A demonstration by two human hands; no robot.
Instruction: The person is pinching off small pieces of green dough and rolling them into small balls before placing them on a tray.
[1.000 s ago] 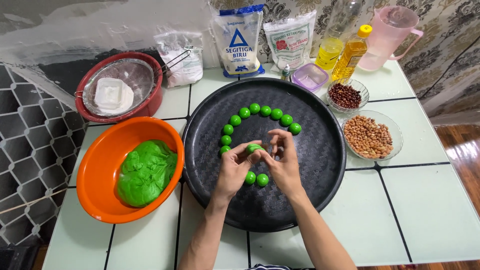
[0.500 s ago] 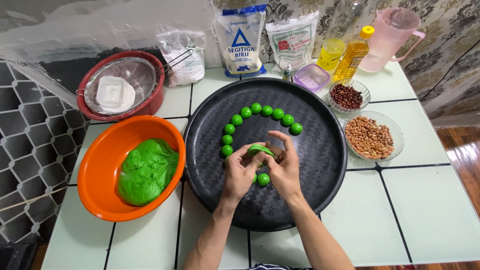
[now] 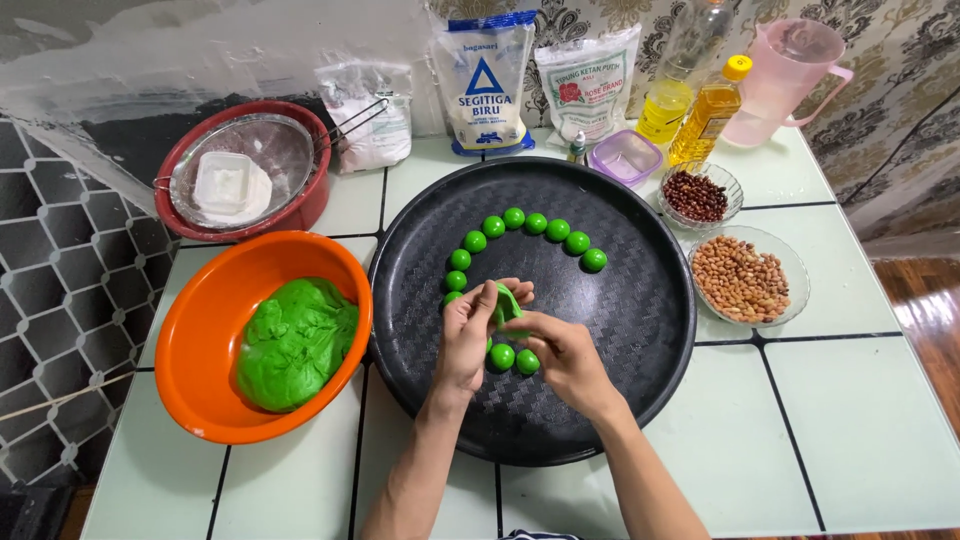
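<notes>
I saw my left hand (image 3: 470,335) and right hand (image 3: 560,352) pinching a flattened piece of green dough (image 3: 506,303) above the black tray (image 3: 640,300), and feared it might tear or knock the two balls (image 3: 514,358) just below.

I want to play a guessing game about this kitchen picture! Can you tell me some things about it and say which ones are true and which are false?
1. Both hands, the left hand and the right hand, hold a piece of green dough over the black tray. True.
2. The green balls sit in the orange bowl. False: they lie in a curve on the black tray; the bowl holds a big lump of dough.
3. The peanuts are in a glass dish to the right of the tray. True.
4. The jug is blue. False: it is pink.
</notes>
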